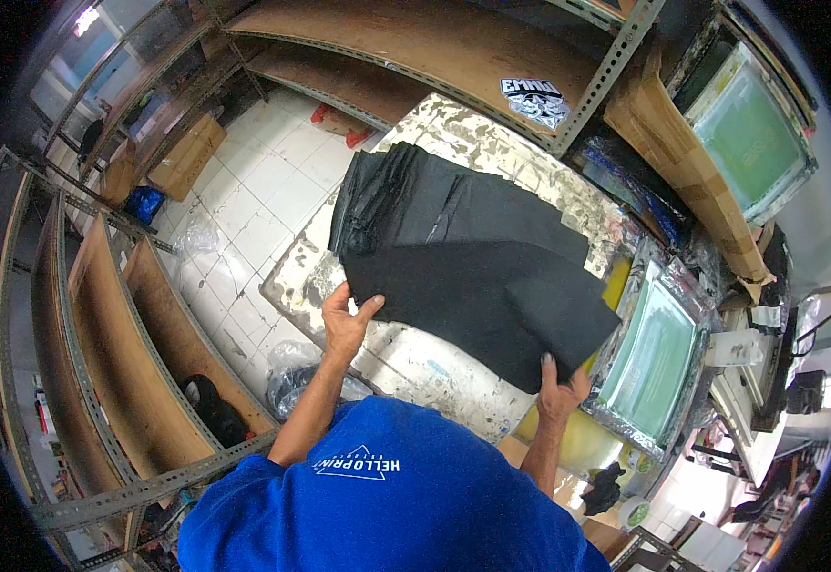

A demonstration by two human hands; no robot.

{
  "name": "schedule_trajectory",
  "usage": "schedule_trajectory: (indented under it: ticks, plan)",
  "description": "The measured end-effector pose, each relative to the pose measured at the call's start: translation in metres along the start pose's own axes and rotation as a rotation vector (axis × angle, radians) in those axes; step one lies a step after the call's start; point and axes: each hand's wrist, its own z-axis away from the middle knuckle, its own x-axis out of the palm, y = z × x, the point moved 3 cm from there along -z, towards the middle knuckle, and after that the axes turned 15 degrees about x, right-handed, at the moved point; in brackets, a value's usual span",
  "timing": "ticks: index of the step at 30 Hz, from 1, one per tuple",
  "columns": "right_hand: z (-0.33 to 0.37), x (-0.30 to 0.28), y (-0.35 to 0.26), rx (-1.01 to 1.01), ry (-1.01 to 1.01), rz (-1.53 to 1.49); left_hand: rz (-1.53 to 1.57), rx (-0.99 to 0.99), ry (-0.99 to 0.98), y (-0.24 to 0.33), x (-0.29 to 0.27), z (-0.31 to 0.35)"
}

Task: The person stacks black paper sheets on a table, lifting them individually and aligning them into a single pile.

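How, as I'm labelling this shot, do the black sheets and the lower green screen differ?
The black sheets are dark all over; the lower green screen is pale green. The sheets overlap in layers; the screen is one framed panel. The left hand and right hand hold the sheets' edges; neither holds the screen. Both look broad and flat.

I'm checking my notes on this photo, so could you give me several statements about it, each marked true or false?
1. The left hand and right hand both touch the black sheets. True.
2. The sheets are squared into a neat pile. False: their edges are staggered.
3. A green-faced frame is right of the sheets. True.
4. Carpet covers the ground. False: the floor has white tiles.
5. The table beneath the sheets is stained. True.
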Motion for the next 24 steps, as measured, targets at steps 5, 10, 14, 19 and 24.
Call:
schedule_trajectory:
  ticks: [5, 10, 14, 19, 24]
  plan:
    - [0.017, 0.01, 0.026, 0.04, -0.059, -0.353, 0.024, 0.073, -0.176, 0.002, 0.003, 0.004]
    - [0.023, 0.028, 0.057, 0.161, -0.089, -0.439, 0.013, -0.01, -0.177, -0.004, 0.017, 0.002]
    - [0.004, 0.025, 0.03, 0.156, -0.005, -0.381, -0.03, -0.039, -0.106, -0.017, 0.024, -0.007]
    - [-0.058, -0.01, -0.009, 0.187, -0.017, -0.098, -0.213, -0.096, -0.246, 0.023, 0.054, -0.072]
    - [-0.149, -0.005, 0.017, 0.262, -0.121, -0.239, -0.353, -0.129, -0.493, 0.004, 0.111, -0.135]
